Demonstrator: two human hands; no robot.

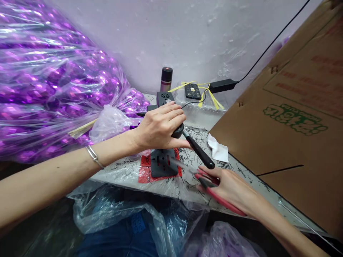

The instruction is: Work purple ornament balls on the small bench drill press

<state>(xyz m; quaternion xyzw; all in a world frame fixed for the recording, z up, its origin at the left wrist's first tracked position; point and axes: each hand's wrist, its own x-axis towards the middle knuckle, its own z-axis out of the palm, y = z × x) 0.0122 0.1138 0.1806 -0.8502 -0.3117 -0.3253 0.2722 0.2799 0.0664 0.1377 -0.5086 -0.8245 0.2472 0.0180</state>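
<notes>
A black tabletop press stands on the bench, with a lever handle slanting down to the right. My left hand lies over its upper part, fingers curved across the top and thumb stretched below the round hub. Under it is the dark slotted base plate on red material. In my right hand are scissors with red and black handles, their blurred metal tips pointing left near the plate. My left palm hides much of the press.
Purple shiny ornaments in a clear bag fill the left. A brown carton leans at right. Behind stand a dark-capped can, a control box and a power adapter. White tissue and black thread scraps lie on the bench.
</notes>
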